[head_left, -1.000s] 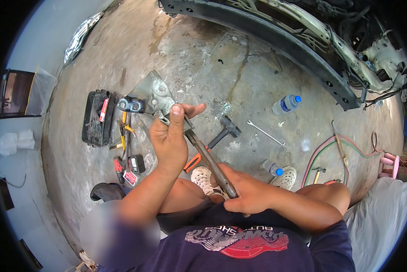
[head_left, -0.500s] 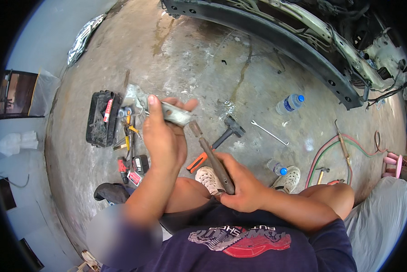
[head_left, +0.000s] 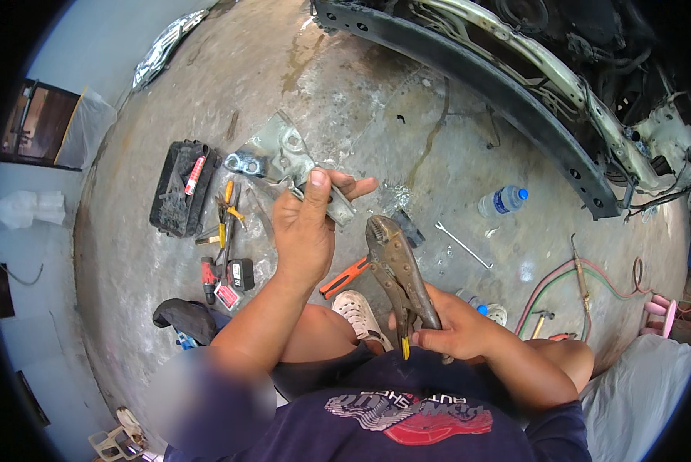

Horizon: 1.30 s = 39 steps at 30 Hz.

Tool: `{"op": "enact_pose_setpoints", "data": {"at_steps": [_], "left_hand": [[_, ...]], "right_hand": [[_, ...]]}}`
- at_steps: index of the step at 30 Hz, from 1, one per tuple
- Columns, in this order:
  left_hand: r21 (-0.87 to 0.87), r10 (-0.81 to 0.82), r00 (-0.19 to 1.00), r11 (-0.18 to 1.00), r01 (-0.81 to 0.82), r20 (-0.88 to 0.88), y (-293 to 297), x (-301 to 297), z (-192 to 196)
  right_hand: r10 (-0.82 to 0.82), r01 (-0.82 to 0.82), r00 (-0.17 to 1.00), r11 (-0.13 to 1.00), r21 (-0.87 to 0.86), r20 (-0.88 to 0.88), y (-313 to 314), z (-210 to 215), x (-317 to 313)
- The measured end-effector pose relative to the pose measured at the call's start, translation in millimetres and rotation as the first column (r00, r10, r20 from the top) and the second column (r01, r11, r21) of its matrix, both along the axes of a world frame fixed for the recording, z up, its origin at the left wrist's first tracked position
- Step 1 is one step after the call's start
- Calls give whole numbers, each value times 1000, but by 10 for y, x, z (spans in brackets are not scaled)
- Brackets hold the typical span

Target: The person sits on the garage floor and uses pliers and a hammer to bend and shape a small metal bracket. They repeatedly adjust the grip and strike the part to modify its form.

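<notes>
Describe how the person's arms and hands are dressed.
Both hands, left and right, are bare: no gloves, and no rings or watch that I can make out. The forearms are uncovered too. Short sleeves of a dark navy T-shirt begin near the picture's lower edge.

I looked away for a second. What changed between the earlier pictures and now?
The locking pliers in the right hand have come off the metal bracket and sit lower, jaws free. The left hand still grips the bracket, turned flat side up again. The tools on the floor stayed put.
</notes>
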<state>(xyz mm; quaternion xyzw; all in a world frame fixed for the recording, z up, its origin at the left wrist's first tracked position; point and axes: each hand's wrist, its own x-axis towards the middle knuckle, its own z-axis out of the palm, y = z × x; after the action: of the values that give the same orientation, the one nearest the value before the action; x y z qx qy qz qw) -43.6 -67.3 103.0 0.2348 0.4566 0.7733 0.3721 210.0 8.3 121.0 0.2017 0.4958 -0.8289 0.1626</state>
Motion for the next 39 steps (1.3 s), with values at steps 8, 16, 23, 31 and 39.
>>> {"op": "enact_pose_setpoints", "data": {"at_steps": [8,16,23,31,39], "left_hand": [[-88,-164,985,983,159,-57,13,15,9],[-91,-263,962,959,268,66,34,31,-18],[-6,-315,917,945,326,244,81,-45,-33],[-266,-479,869,828,493,122,-13,-155,-42],[-350,-689,706,628,695,165,-171,-379,-30]], "right_hand": [[21,-24,980,1000,-12,-200,76,-270,219],[-65,29,990,963,-266,-127,84,-58,177],[96,-5,975,911,412,-200,199,-65,189],[81,6,990,790,613,-114,306,111,333],[104,6,987,730,683,-119,779,226,682]]}}
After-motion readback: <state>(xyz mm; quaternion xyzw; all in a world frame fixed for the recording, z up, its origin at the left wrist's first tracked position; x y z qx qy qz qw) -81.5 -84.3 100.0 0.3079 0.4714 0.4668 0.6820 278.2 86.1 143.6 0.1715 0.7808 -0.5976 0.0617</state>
